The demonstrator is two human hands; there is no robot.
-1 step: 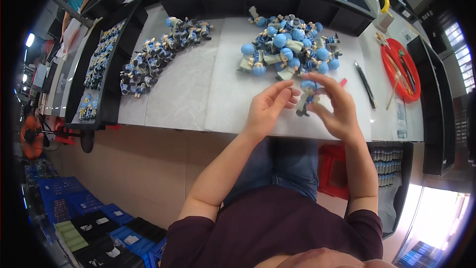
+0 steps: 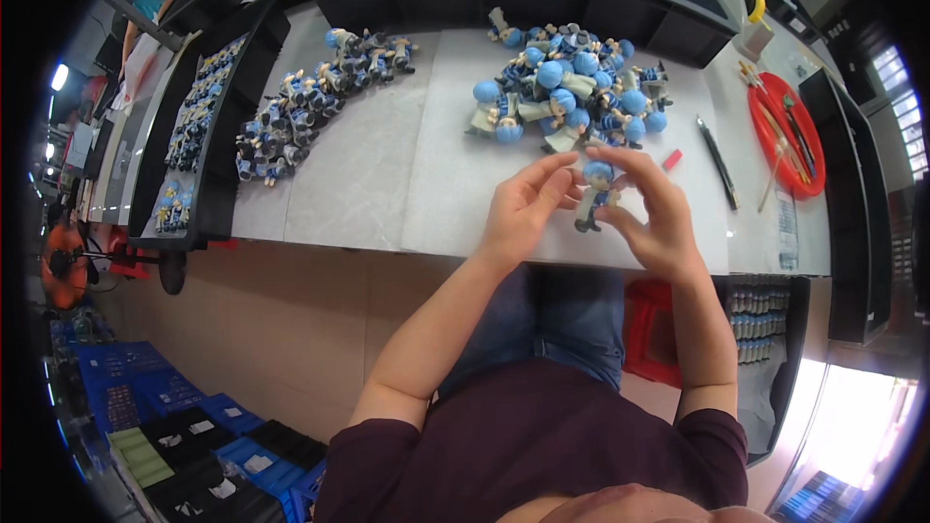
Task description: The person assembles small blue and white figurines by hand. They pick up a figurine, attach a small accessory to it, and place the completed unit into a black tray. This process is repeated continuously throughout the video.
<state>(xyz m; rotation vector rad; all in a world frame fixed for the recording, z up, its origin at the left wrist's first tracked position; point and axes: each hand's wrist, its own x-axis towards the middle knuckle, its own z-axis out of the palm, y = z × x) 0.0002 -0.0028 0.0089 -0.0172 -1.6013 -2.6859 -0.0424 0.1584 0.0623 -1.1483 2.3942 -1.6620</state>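
A small figurine [image 2: 595,196] with a blue-haired head, a grey coat and dark shoes stands nearly upright just above the table edge. My right hand [image 2: 659,218] grips it, forefinger over the head and thumb by the lower body. From the other side my left hand [image 2: 523,208] has its fingers bent and drawn together, the tips against the figurine's side. Beyond my hands lies a heap of similar blue-haired figurines [image 2: 567,87]. Farther left, a curved band of figurines [image 2: 300,116] lies on the white table [image 2: 387,174].
A long black tray [image 2: 523,10] full of figurines spans the back. Another black tray [image 2: 215,174] stands at the left. To the right lie a pink piece [image 2: 671,160], a black pen-like tool [image 2: 717,163] and a red round dish [image 2: 817,169] holding tools.
The figurine has tilted and turned slightly between my fingers, shifting a little left. The whole view has moved slightly; the heaps are unchanged.
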